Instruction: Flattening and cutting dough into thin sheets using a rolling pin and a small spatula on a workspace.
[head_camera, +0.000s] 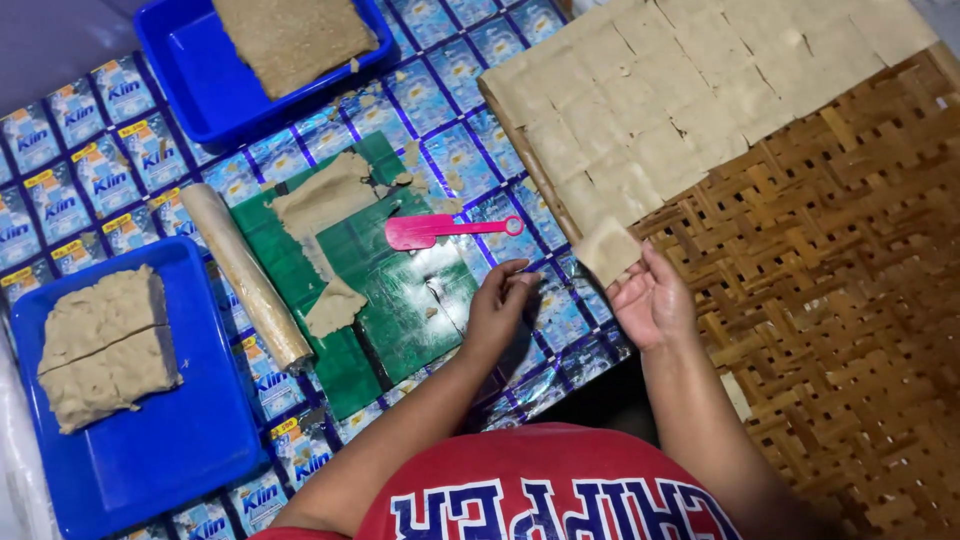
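Dough square (606, 250), thin and tan, rests on the fingertips of the right hand (652, 300), held loosely from beneath at the near edge of the woven bamboo tray (830, 290). Beside that tray edge, rows of laid squares (680, 100) sit touching one another. The left hand (497, 305) hovers empty, fingers curled, just off the tray, near the pink cutter (440, 230). Judging by its limpness, the sheet could fold, tear or stick to a neighbour if it lands overlapping, since only fingertips support it
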